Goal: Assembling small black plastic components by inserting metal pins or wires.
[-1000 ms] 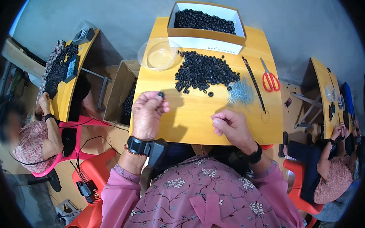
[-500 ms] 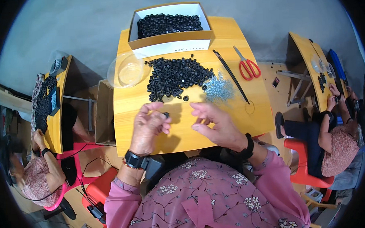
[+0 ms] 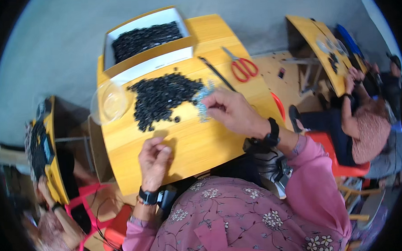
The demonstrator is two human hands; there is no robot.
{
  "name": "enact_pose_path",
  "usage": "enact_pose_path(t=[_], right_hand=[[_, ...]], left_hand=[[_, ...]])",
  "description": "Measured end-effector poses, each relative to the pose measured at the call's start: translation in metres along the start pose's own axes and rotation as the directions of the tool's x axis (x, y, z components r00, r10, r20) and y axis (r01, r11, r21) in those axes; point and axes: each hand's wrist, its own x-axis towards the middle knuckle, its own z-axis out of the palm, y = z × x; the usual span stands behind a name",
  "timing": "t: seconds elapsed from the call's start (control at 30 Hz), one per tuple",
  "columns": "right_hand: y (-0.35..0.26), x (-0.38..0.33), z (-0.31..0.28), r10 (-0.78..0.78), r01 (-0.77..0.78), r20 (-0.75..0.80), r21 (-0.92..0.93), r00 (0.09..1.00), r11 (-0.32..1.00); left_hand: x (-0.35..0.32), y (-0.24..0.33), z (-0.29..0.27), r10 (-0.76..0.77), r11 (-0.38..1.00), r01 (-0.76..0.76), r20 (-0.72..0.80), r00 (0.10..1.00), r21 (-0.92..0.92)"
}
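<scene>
Over the near edge of the yellow table, my left hand [image 3: 154, 162] is closed, thumb against curled fingers. What it holds is hidden. My right hand [image 3: 236, 112] reaches into a small pile of thin silvery-blue pieces [image 3: 204, 108], its thumb and fingertips pinched together there. The fingertips cover whatever lies between them. Left of these pieces and touching them spreads a heap of small black ring-like parts [image 3: 161, 96]. One loose black part [image 3: 177, 120] sits at the heap's near edge.
A white box with brown edges [image 3: 149, 60], filled with black parts, stands at the back left. A clear round tub [image 3: 112, 102] is beside the heap. Red-handled scissors [image 3: 244, 69] and a black rod [image 3: 216, 73] lie right. People work at tables on both sides.
My right hand has moved right and forward to the silvery pieces. My left hand, which showed a small black part in its fingers, has dropped back nearer my body. The whole view has turned.
</scene>
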Motion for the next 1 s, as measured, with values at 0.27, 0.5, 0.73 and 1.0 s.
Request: enact_pose_path(t=[0.27,0.5,0.73,1.0], right_hand=[[0.028,0.010,-0.036,0.405,-0.372,0.000,0.392,0.915,0.841],[0.094,0.087,-0.066,0.385,-0.266,-0.187,0.459,0.904,0.848],[0.112,0.187,-0.041,0.354,-0.181,-0.193,0.588,0.915,0.789],[0.116,0.154,-0.040,0.419,-0.276,-0.204,0.497,0.885,0.823]], left_hand=[[0.000,-0.012,-0.001,0.044,0.999,-0.044,-0.026,0.999,0.015],[-0.004,-0.014,0.002,0.094,0.996,-0.094,-0.038,0.995,0.000],[-0.004,-0.017,0.002,0.100,0.995,-0.101,-0.053,0.994,-0.021],[-0.006,-0.017,0.002,0.108,0.994,-0.107,-0.080,0.991,0.014]])
